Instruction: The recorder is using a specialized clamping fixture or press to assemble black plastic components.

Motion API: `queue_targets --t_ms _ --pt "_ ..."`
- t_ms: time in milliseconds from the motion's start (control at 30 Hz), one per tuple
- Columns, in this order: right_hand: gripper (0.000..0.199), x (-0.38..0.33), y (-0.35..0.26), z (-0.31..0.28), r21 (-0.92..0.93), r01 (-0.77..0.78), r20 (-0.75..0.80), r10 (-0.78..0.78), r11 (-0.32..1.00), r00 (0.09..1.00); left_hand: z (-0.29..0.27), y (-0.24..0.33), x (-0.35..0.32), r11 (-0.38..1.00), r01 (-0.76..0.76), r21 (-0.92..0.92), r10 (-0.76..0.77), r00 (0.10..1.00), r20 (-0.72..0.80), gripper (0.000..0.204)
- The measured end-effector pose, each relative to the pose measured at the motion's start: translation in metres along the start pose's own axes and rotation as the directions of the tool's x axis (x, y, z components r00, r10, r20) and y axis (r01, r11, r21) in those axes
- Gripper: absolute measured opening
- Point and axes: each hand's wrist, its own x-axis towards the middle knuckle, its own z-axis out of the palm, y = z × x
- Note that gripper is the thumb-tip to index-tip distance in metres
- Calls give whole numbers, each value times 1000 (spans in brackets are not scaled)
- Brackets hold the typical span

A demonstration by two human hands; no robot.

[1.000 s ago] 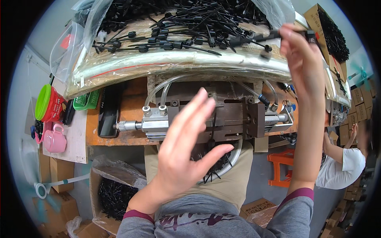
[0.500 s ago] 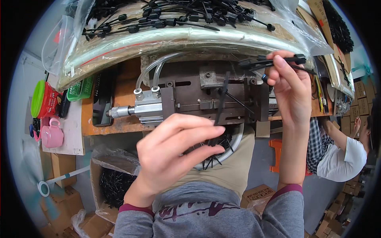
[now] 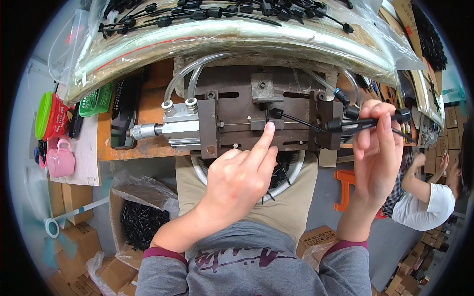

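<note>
My left hand [image 3: 242, 172] reaches over the dark metal fixture [image 3: 232, 106] on the bench. Its index finger is stretched out, with the tip on a small block [image 3: 257, 125] in the fixture's middle; the other fingers are bent and seem to hold nothing. A thin black rod with a knobbed end [image 3: 298, 120] lies slanted across the fixture, right of that fingertip. My right hand [image 3: 377, 158], raised at the fixture's right end, is closed round several black plastic rods [image 3: 335, 125] with thick knobbed ends. Its fingers partly hide them.
A silver air cylinder [image 3: 180, 129] with clear hoses [image 3: 173, 81] adjoins the fixture's left end. Black rods fill a plastic-covered tray [image 3: 232, 42] behind. A box of black parts [image 3: 143, 222] stands lower left. A pink cup [image 3: 61, 160] sits left; another person [image 3: 427, 207] sits right.
My left hand has let go of the thin black piece it pinched and moved forward, its index finger now on the fixture block. My right hand has shifted right and nearer with the rods.
</note>
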Motion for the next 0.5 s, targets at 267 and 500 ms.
queue_targets --t_ms 267,500 --pt "15 -31 11 23 171 -368 121 351 914 929 -24 7 6 865 69 -496 -106 993 -48 39" --pt "16 -30 11 23 262 -478 150 454 838 878 -48 8 -1 766 -91 -637 31 994 -106 42"
